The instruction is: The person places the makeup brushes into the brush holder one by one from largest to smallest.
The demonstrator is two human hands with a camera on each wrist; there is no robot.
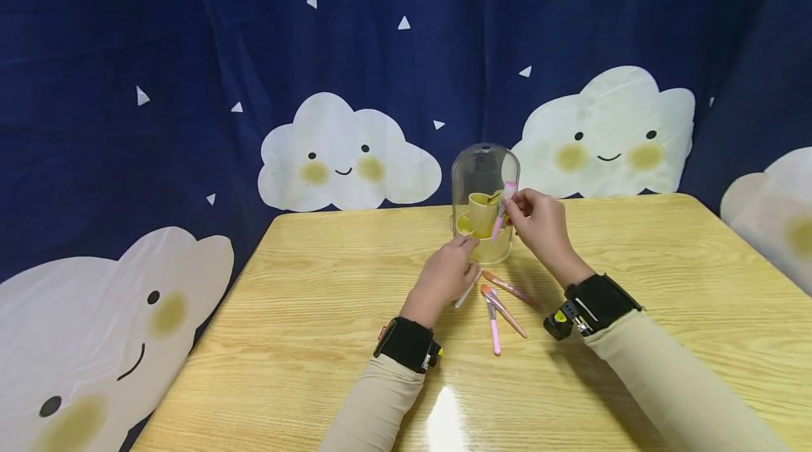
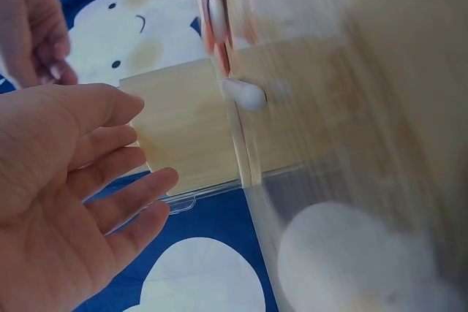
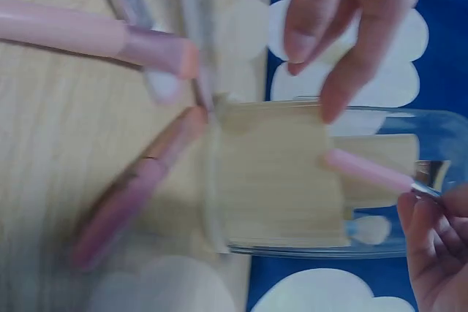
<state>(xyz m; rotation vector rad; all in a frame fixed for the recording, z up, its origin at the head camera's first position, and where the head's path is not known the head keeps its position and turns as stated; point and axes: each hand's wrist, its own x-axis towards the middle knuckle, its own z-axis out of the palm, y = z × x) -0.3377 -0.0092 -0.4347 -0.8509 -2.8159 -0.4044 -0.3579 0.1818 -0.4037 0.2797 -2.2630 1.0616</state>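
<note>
My right hand pinches a makeup brush by its middle, pink bristles up and pink handle slanting down. It is in front of a clear domed brush holder with a pale yellow base and a yellow cup inside. In the right wrist view the handle overlaps the holder's pale compartments. My left hand is at the holder's lower left front; in the left wrist view its fingers are spread and loosely bent, gripping nothing.
On the wooden table before the holder lie a pink-handled brush, an orange-tipped brush, a rose-handled brush and a thin whitish stick. A dark blue curtain with smiling clouds hangs behind the table.
</note>
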